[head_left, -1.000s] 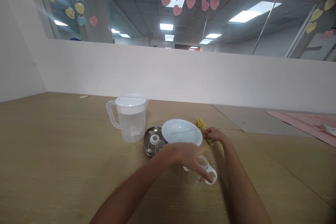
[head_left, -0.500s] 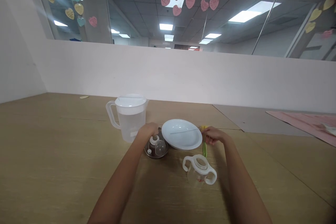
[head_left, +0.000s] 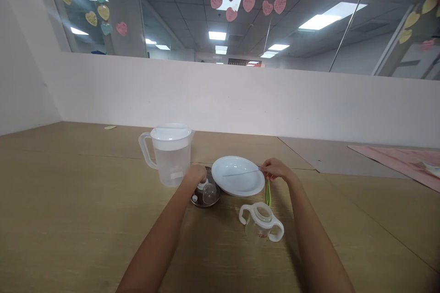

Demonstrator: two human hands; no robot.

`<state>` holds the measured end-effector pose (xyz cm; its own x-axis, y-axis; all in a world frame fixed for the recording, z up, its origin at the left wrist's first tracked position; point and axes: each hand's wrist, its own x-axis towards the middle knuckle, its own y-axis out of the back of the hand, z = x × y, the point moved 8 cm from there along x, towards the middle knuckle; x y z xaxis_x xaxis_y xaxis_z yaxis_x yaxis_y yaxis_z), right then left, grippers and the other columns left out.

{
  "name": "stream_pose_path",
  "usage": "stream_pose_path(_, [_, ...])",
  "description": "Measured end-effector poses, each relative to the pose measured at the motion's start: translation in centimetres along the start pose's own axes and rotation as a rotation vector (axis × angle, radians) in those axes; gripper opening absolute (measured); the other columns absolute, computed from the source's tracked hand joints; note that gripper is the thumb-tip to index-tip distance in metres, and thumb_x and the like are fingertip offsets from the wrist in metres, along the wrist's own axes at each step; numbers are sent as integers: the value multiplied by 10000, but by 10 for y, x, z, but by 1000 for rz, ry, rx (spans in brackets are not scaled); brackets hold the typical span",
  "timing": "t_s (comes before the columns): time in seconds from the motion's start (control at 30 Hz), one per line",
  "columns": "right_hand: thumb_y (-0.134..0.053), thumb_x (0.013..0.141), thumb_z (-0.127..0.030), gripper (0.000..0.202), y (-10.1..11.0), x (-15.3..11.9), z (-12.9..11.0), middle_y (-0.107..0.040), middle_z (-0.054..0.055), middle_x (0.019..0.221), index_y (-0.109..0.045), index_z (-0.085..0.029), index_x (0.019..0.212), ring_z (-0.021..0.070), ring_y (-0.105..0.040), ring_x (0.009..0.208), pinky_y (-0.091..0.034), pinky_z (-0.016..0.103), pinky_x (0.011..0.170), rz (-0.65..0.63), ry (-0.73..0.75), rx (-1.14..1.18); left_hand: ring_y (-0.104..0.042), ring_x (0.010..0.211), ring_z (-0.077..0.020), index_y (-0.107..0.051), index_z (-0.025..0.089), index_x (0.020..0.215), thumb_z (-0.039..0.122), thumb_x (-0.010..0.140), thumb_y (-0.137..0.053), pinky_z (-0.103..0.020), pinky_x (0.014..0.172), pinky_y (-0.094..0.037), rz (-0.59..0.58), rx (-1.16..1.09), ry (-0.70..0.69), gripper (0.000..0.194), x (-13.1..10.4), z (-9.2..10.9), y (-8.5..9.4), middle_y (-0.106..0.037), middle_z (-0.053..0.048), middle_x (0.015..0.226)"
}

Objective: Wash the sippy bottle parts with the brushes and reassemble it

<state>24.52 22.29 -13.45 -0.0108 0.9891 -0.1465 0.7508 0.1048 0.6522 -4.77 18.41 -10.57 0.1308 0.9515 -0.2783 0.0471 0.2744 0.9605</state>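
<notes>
My left hand (head_left: 197, 173) is closed at the left side of a round metal tray (head_left: 215, 200); what its fingers hold is hidden. On that tray lie a white ring-shaped part (head_left: 202, 184), a clear dome-shaped cover (head_left: 209, 193) and a small white piece (head_left: 195, 198). A white oval plate (head_left: 237, 187) stands beside the tray. Across it runs a thin rod (head_left: 240, 173), its right end between the pinched fingers of my right hand (head_left: 274, 169). Below that hand is a narrow green strip (head_left: 268, 193). Nearer me stands a clear cup with two white handles (head_left: 261, 220).
A large translucent pitcher with a lid (head_left: 172, 160) stands behind my left hand. At the right lies a pink cloth (head_left: 395, 160) on a grey mat (head_left: 305, 151). A white wall (head_left: 220, 96) and a window above it bound the table's far side.
My right hand has moved slightly left and up to the rod's end, covering a yellow thing seen there before. My left hand has shifted slightly on the tray.
</notes>
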Motion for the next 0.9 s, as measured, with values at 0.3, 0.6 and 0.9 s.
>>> stream_pose_path(0.3, [-628, 610, -180, 111, 24, -18, -41, -640, 33, 589, -604, -122, 702, 95, -574, 488, -469, 172, 473, 139, 162, 111, -605, 889, -247, -629, 93, 830, 78, 764, -505, -311, 734, -450, 362, -68, -133, 141, -34, 13, 48, -641, -167, 916])
stream_pose_path(0.6, [-682, 600, -274, 213, 87, -89, -95, -631, 30, 661, -660, -143, 767, 123, -587, 566, -520, 240, 489, 649, 421, 393, -617, 827, -159, -575, 169, 927, 156, 808, -471, -248, 730, -456, 727, -471, -481, 158, -59, 43, 96, -672, -49, 898])
stream_pose_path(0.9, [-755, 567, -243, 232, 118, -187, -122, -638, 32, 718, -696, -158, 775, 118, -574, 606, -491, 236, 486, 874, 623, 706, -636, 833, -158, -640, 129, 882, 227, 779, -549, -251, 754, -493, 642, -1032, -698, 169, -50, 49, 96, -687, -73, 939])
